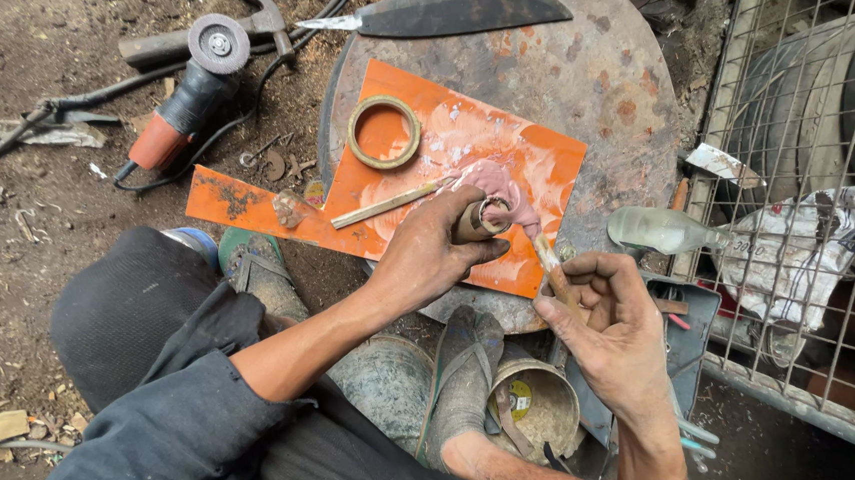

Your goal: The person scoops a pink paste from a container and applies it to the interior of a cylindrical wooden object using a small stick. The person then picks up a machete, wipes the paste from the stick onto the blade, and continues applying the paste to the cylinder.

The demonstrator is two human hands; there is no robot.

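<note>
Packing pink putty [497, 185] into handle [471, 223], centre frame: left hand [426, 255] clenched round handle, right hand [615, 318] pinching stick [551, 264]; socket part-filled, putty remaining on orange sheet [543, 163].

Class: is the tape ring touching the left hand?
Apart. The head view shows the tape ring lying on the orange sheet, with bare sheet between it and the left hand.

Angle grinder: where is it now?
Head view, upper left: the angle grinder lies on the dirt ground beside a hammer, left of the orange sheet.
</note>
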